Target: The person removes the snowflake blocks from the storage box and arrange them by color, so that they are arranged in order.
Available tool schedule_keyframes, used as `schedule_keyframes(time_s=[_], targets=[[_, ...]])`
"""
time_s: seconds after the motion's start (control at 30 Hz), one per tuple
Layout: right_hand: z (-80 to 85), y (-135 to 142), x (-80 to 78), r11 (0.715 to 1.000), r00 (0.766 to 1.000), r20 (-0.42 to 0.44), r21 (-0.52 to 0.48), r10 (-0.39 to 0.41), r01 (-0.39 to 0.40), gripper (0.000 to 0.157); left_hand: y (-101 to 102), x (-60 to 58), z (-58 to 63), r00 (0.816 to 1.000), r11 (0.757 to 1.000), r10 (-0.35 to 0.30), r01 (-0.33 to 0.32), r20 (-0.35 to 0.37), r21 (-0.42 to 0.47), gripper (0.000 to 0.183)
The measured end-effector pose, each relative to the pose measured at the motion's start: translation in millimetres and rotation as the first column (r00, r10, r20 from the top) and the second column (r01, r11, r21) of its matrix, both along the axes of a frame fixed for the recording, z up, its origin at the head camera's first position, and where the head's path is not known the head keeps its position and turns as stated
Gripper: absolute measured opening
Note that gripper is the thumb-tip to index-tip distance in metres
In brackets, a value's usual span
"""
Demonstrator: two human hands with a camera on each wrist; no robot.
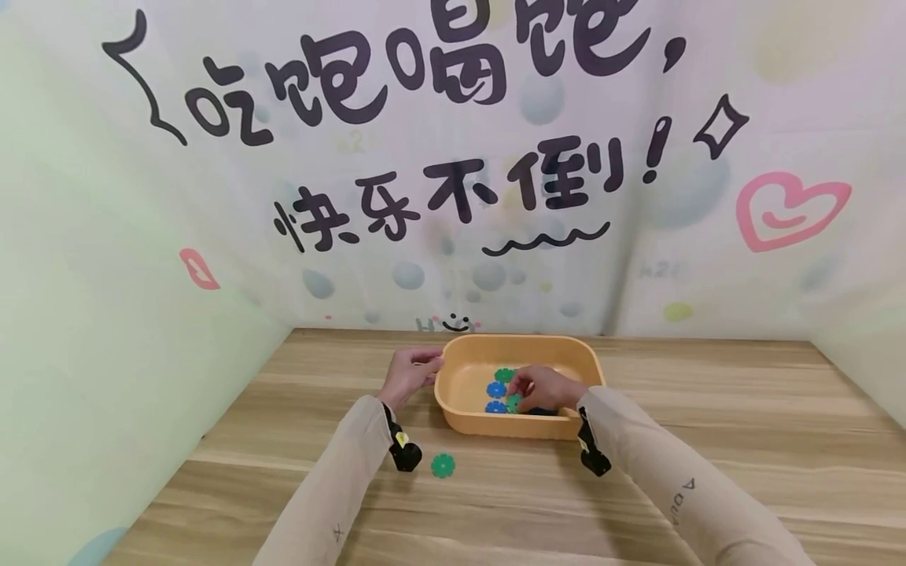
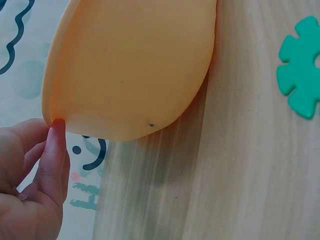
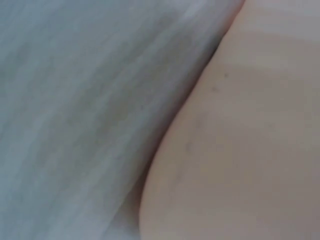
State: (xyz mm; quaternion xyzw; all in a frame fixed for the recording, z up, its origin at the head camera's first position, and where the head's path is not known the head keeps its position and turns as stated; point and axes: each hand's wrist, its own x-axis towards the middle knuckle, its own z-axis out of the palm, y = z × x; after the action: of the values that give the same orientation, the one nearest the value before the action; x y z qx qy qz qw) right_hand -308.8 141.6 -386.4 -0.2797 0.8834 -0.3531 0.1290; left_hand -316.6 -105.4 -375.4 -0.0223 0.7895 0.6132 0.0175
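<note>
An orange plastic basin (image 1: 520, 425) stands on the wooden table. My left hand (image 1: 410, 376) pinches its left rim, thumb and finger on either side, as the left wrist view shows up close. Reaching inside from the right, my right hand (image 1: 548, 388) holds its curled fingertips on a green notched plastic disc (image 1: 513, 404). Beside it on the basin floor lie blue discs (image 1: 497, 390) and another green disc (image 1: 504, 375). A dark blue piece (image 1: 542, 411) shows under my right palm. The right wrist view has only the blurred basin wall (image 3: 240, 150) and tabletop.
One loose green disc (image 1: 443, 465) lies on the table (image 1: 495, 503) in front of the basin, near my left wrist. Behind the table hangs a printed cloth (image 1: 453, 275) with large black lettering. A pale wall (image 1: 106, 314) borders the left side.
</note>
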Motion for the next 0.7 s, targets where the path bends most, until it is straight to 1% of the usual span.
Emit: schedule_keyframes(time_s=[0.13, 0.27, 0.37, 0.43, 0.6, 0.7], targets=[[1.1, -1, 3.1, 1.000, 1.000, -0.023, -0.022, -0.007, 0.006, 0.009, 0, 0.3, -0.9, 1.000, 1.000, -0.003, 0.003, -0.003, 0.002, 0.026], [0.9, -4, 7.5, 0.997, 0.999, -0.033, -0.070, -0.027, 0.025, 0.008, -1, 0.9, -1.6, 1.000, 1.000, -0.008, 0.008, -0.007, 0.011, 0.025], [1.7, -5, 9.4, 0.995, 0.998, -0.040, -0.092, -0.041, 0.037, 0.008, -1, 1.1, -2.1, 1.000, 1.000, -0.013, 0.013, -0.012, 0.020, 0.025], [2.2, -6, 9.5, 0.995, 0.997, -0.059, -0.092, -0.043, 0.038, 0.008, -1, 1.2, -2.0, 1.000, 1.000, -0.012, 0.012, -0.012, 0.027, 0.025], [5.4, -6, 10.8, 0.994, 0.995, -0.093, -0.104, -0.047, 0.037, 0.010, -1, 0.6, -1.0, 1.000, 1.000, -0.002, 0.002, -0.012, 0.010, 0.026], [8.8, -7, 13.5, 0.991, 0.995, -0.083, -0.129, -0.053, 0.043, 0.010, -1, 0.0, -0.6, 1.000, 1.000, -0.003, 0.003, -0.009, 0.001, 0.027]])
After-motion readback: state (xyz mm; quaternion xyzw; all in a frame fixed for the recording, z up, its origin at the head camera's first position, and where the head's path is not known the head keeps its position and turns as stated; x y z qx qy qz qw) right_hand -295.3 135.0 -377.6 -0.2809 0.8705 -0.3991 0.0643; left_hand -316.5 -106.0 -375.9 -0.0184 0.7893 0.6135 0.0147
